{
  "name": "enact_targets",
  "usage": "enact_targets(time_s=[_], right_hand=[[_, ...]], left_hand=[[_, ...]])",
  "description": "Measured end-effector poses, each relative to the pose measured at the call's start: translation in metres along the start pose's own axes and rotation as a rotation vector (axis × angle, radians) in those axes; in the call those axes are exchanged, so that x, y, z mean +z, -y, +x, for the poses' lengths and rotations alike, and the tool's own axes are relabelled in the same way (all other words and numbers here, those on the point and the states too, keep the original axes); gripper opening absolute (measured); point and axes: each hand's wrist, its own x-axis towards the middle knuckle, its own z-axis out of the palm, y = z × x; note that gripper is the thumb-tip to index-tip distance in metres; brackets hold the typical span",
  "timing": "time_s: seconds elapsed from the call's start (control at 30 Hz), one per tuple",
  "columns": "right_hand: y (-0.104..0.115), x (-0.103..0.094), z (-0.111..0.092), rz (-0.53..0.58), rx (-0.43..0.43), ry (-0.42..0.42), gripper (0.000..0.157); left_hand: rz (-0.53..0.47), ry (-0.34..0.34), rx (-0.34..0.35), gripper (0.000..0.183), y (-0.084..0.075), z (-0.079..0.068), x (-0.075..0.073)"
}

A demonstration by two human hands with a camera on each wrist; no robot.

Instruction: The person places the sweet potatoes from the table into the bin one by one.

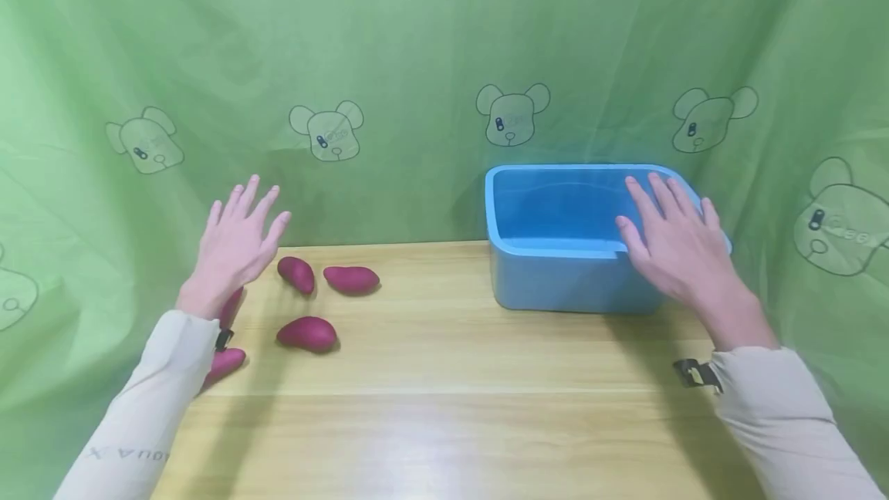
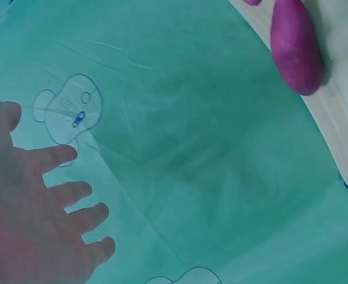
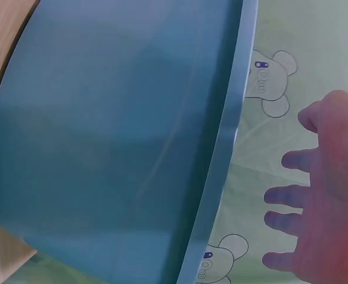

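Honestly, looks like pre-grab: left hand (image 1: 234, 249) and right hand (image 1: 684, 257) hover spread wide, holding nothing, while purple sweet potatoes (image 1: 308, 334) lie on the left of the worktop (image 1: 417, 349), blue bin (image 1: 556, 282) on the right. Next probably calls for lowering the left hand and curling it around one.

The left hand (image 2: 35, 207) spreads its fingers before printed cloth (image 2: 186, 148). Right of it, sweet potatoes (image 2: 295, 50) lie on the table (image 2: 347, 71).

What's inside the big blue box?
Inside the blue box, only blue inner walls show. Its front hides the lower part, and the right hand covers some of the right side, so I can't tell what's there.
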Motion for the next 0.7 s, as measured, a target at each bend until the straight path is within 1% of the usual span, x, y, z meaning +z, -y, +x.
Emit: enact_targets(time_s=[0.13, 0.33, 0.5, 0.6, 0.7], right_hand=[[0.004, 0.000, -0.005, 0.016, 0.001, -0.017, 0.065], [0.005, 0.004, -0.014, 0.059, 0.016, -0.064, 0.063], [0.008, 0.008, -0.023, 0.089, 0.012, -0.113, 0.061], [0.010, 0.010, -0.027, 0.111, 0.008, -0.144, 0.060], [0.014, 0.010, -0.029, 0.142, 0.012, -0.162, 0.059]], left_hand=[[-0.020, -0.018, 0.003, 0.071, -0.003, -0.004, 0.002], [-0.065, -0.058, -0.021, 0.069, -0.006, -0.010, 0.006], [-0.102, -0.077, -0.029, 0.069, -0.006, -0.018, 0.017], [-0.133, -0.098, -0.036, 0.067, -0.008, -0.026, 0.025], [-0.180, -0.121, -0.059, 0.065, -0.011, -0.035, 0.031]])
